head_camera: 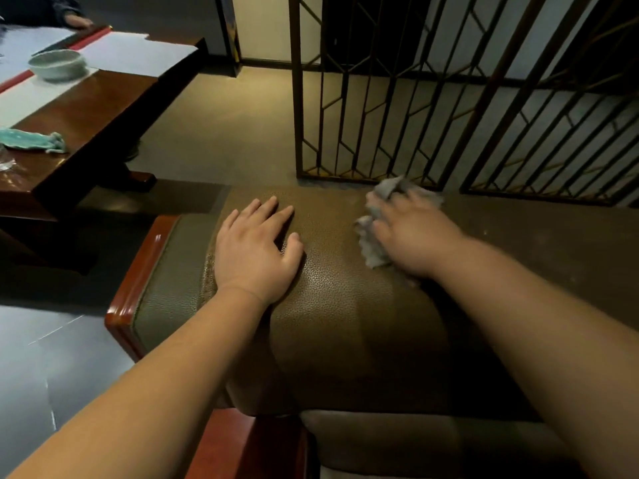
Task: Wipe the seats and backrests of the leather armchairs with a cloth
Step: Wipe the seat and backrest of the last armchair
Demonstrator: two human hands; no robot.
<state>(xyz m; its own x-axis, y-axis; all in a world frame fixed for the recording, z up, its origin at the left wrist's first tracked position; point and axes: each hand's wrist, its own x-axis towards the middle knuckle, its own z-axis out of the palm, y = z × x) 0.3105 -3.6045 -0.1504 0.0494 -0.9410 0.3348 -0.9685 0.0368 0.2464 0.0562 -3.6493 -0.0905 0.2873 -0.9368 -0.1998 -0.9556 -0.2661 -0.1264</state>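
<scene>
In the centre of the frame, the left hand [254,248] lies flat with fingers spread on the top of the brown leather armchair backrest [345,305]. To its right, the right hand [413,236], blurred, presses a crumpled grey cloth [375,236] onto the same leather; whether its fingers curl round the cloth cannot be told. At upper left, a wooden table [93,108] carries a pale green bowl [57,63] and a teal rag [34,140]. A metal lattice screen [449,98] stands behind the chair.

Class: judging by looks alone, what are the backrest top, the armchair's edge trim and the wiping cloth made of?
Backrest top: likely leather or a leather-look covering, brown, pebbled grain, soft sheen. Edge trim: seemingly varnished reddish wood, glossy highlights. Wiping cloth: soft grey fabric, crumpled, blurred.
</scene>
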